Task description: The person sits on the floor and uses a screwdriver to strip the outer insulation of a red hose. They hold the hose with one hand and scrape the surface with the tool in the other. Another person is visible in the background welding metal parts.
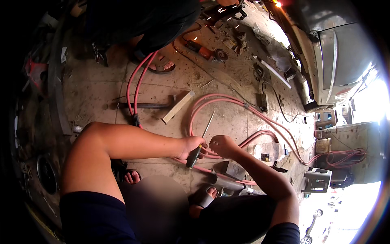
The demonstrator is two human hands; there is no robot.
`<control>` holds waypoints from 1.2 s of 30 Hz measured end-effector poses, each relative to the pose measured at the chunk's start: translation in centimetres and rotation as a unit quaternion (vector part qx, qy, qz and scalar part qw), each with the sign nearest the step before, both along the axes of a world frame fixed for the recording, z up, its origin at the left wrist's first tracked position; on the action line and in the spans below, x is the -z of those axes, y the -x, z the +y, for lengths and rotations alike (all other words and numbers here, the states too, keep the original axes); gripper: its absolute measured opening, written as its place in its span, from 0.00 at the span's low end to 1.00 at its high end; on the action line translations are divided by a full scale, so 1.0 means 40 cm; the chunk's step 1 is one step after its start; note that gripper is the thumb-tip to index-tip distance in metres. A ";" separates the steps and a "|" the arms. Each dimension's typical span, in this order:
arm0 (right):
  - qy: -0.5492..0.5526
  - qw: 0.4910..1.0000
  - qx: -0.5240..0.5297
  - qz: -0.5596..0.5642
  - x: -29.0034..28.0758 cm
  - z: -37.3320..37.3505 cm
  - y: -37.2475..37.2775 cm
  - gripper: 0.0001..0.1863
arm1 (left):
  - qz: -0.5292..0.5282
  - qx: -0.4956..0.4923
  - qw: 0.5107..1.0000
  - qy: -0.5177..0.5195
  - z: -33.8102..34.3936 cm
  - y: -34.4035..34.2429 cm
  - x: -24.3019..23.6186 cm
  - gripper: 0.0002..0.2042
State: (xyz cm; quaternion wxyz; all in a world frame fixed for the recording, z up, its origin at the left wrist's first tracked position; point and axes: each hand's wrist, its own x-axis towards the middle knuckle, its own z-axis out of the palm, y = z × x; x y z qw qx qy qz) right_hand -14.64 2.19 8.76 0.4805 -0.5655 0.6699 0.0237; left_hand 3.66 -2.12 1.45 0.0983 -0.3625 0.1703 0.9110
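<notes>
My left hand (pixel 193 148) is closed around a screwdriver (pixel 193 157) with a dark handle and a yellow band. Its long thin shaft points up and away from me. Close beside it on the right, my right hand (pixel 221 145) has its fingers curled together; whatever they may hold is too small or hidden to name. Paired red hoses (pixel 217 97) loop over the floor behind and beneath both hands. Beyond my left forearm lie a hammer (pixel 152 105) and a pale wooden block (pixel 178 107).
Ahead crouches another person (pixel 142 20) in dark clothes and sandals. Sparks fly near an orange angle grinder (pixel 203 51). A vehicle body (pixel 345 61) stands at right, with a grey stool (pixel 317 179) below. A clear plastic bottle (pixel 266 152) and a grey cylinder (pixel 229 184) lie by my right arm.
</notes>
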 end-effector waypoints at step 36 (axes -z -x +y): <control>0.103 0.961 -0.149 0.208 -0.119 -0.018 -0.163 0.19 | -0.142 -0.026 0.987 0.063 0.018 -0.041 0.028 0.17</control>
